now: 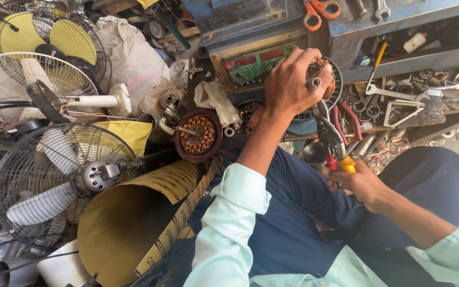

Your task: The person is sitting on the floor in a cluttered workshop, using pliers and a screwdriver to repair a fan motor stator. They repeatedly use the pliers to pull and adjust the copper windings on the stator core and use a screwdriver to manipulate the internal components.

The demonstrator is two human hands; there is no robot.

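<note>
Two hands (293,79) (358,180) above a cluttered workbench (399,21), fans (54,175) beside.

fans (59,175) left, stator (198,134) centre, scissors (320,10) on bench (399,21) behind

Pale mint-green sleeves (229,223) over dark navy trousers (293,228). The pliers (336,143) show dark steel jaws with red and yellow handle covers. The round stator (197,134) has a reddish-brown ring around coppery-orange windings. Kraft-brown paper roll (134,223) carries a repeating pattern of dark printed marks along its edge. One fan (54,37) has yellow blades behind dark wire; the big fan (54,180) has whitish-grey blades in a dark grille. The bench (399,21) is worn blue, and the scissors (317,11) on it have bright orange handles.
</note>
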